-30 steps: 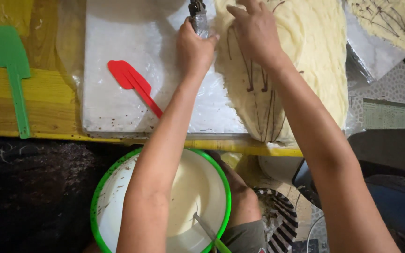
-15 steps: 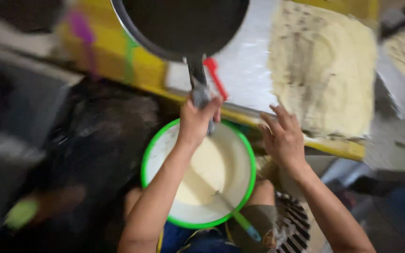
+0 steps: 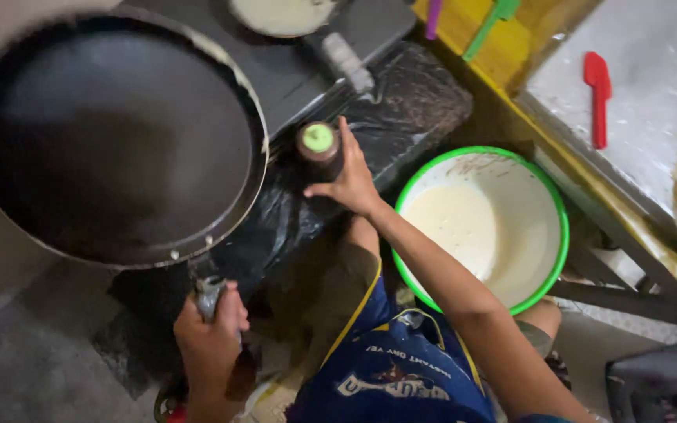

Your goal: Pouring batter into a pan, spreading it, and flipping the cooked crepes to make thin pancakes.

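Black pan [image 3: 111,137] in left hand [image 3: 209,337] — brown bottle [image 3: 320,150] under right hand [image 3: 348,182]

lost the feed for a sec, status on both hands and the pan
Left hand gripping pan handle, empty dark pan held up. Right hand on small jar with green cap. Batter bowl sits beside right arm, nothing blocking.

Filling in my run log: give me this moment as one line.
left hand: grips handle of empty black pan | right hand: on brown bottle with green cap | batter bowl: beside knee | red spatula: on board
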